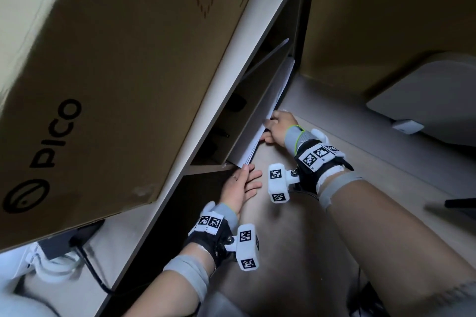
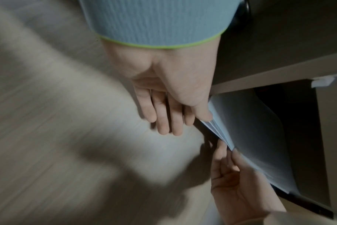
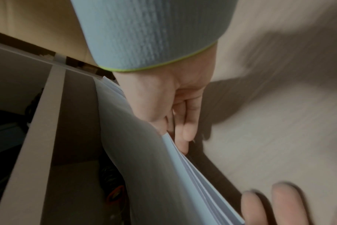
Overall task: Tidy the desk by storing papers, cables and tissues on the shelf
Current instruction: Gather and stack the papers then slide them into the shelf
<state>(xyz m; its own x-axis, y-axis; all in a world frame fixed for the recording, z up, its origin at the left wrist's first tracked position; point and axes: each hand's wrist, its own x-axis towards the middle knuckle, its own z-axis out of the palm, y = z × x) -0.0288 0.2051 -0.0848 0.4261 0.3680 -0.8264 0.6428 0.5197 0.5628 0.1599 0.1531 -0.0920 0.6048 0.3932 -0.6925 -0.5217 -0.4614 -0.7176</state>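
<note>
A stack of white papers [image 1: 260, 121] stands tilted on edge in an open compartment of the shelf [image 1: 206, 169], its near edge sticking out over the desk. My right hand [image 1: 269, 127] grips that edge halfway up; the right wrist view shows the fingers [image 3: 185, 126] curled behind the sheets [image 3: 144, 152]. My left hand [image 1: 251, 174] lies lower, with straight fingers over the desk. Its thumb [image 2: 204, 112] touches the corner of the stack [image 2: 250, 129]. The far end of the papers is hidden in the dark compartment.
A big brown cardboard box [image 1: 116, 72] lies on top of the shelf and overhangs it. Dark cables [image 1: 233, 103] sit in the compartment beside the papers. The light wooden desk [image 1: 360, 152] runs to the right, with a pale rounded object [image 1: 425, 98] at its far right.
</note>
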